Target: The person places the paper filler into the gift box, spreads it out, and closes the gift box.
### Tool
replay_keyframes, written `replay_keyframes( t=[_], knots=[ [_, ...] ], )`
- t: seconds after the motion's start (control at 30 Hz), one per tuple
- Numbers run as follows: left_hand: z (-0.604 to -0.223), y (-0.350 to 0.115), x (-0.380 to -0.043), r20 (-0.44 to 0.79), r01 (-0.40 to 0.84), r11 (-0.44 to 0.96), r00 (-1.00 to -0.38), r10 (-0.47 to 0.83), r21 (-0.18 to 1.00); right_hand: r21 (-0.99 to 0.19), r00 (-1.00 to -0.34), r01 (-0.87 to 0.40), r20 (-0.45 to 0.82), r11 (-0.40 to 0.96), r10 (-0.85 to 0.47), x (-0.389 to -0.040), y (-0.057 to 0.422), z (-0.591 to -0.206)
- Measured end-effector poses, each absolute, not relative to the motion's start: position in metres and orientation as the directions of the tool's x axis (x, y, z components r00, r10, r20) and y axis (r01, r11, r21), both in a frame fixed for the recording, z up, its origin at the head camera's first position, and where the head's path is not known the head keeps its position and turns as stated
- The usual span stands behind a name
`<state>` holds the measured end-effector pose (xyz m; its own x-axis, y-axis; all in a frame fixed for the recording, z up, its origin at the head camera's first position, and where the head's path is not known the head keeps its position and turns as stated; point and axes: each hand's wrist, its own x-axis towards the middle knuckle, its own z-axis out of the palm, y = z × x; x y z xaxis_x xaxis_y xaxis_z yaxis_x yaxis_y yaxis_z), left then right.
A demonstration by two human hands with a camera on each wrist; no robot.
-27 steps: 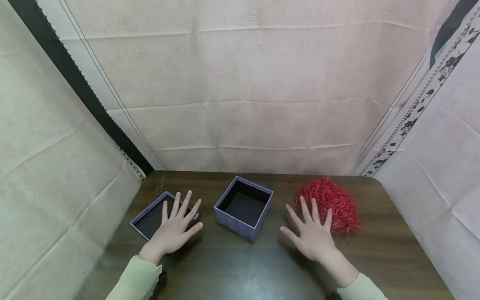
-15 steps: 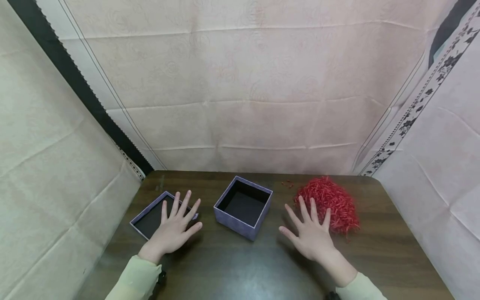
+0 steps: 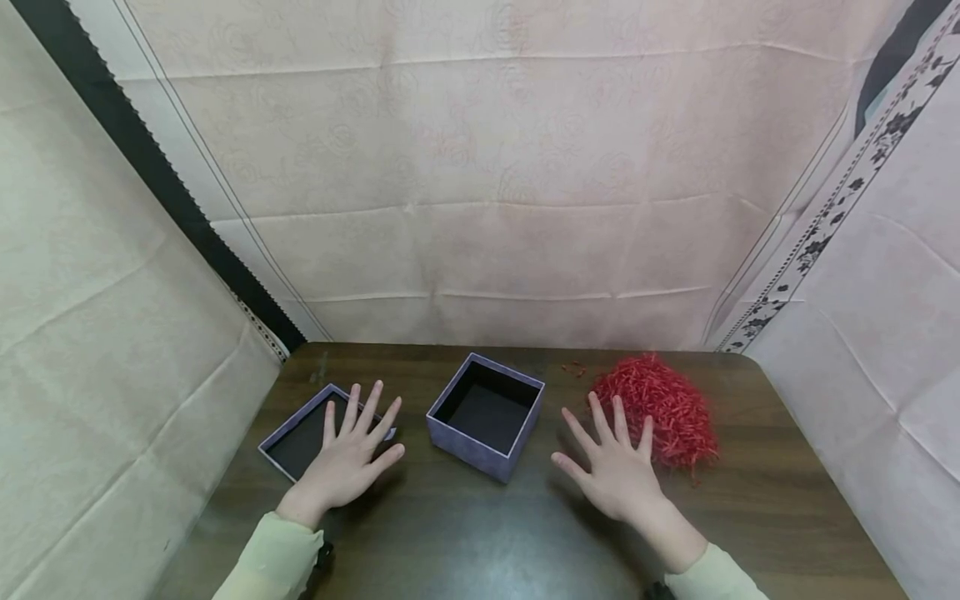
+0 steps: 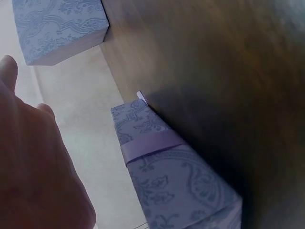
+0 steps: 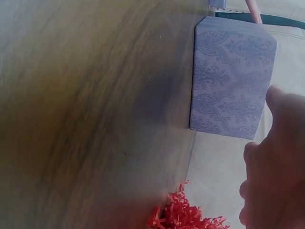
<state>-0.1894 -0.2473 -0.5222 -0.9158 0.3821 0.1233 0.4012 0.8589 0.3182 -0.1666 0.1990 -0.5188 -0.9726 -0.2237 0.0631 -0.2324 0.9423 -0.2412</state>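
Note:
A purple-blue patterned box (image 3: 471,442) with a black inside stands uncovered in the middle of the table. To its left lies the matching box lid (image 3: 303,440), inner side up, with a lilac ribbon (image 4: 155,145) across its side in the left wrist view. My left hand (image 3: 339,467) is held over the lid with fingers spread, hiding part of it. Between the box and a heap of red shredded paper (image 3: 667,408) is my right hand (image 3: 618,475), fingers spread; its fingertips overlap the heap's left edge in the head view. Neither hand holds anything.
The dark wooden table (image 3: 465,542) has rounded back corners. A few red shreds (image 3: 574,368) lie near its back edge. Pale cloth (image 3: 480,183) hangs behind it, with more cloth on both sides.
My right hand has drifted slightly left, toward the box. The left hand, the box, the lid and the red heap look unmoved.

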Motion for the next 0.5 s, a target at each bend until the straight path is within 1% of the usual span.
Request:
replay_keyframes(
  t=[0.1, 0.3, 0.37, 0.5],
  knots=[
    [-0.525, -0.248, -0.188, 0.136, 0.407, 0.821, -0.913, 0.386, 0.400, -0.257, -0.969, -0.247, 0.079, 0.934, -0.234, -0.166, 0.198, -0.519],
    [-0.528, -0.244, -0.185, 0.198, 0.406, 0.658, -0.908, 0.369, 0.634, -0.333, -0.966, -0.254, 0.131, 0.908, -0.222, -0.166, 0.195, -0.519],
    [-0.527, -0.239, -0.186, 0.227, 0.397, 0.599, -0.912, 0.341, 0.696, -0.384, -0.969, -0.244, 0.143, 0.890, -0.204, -0.167, 0.192, -0.519],
    [-0.522, -0.222, -0.193, 0.292, 0.380, 0.509, -0.924, 0.247, 0.772, -0.551, -0.976, -0.210, 0.160, 0.808, -0.145, -0.170, 0.183, -0.519]
  ],
)
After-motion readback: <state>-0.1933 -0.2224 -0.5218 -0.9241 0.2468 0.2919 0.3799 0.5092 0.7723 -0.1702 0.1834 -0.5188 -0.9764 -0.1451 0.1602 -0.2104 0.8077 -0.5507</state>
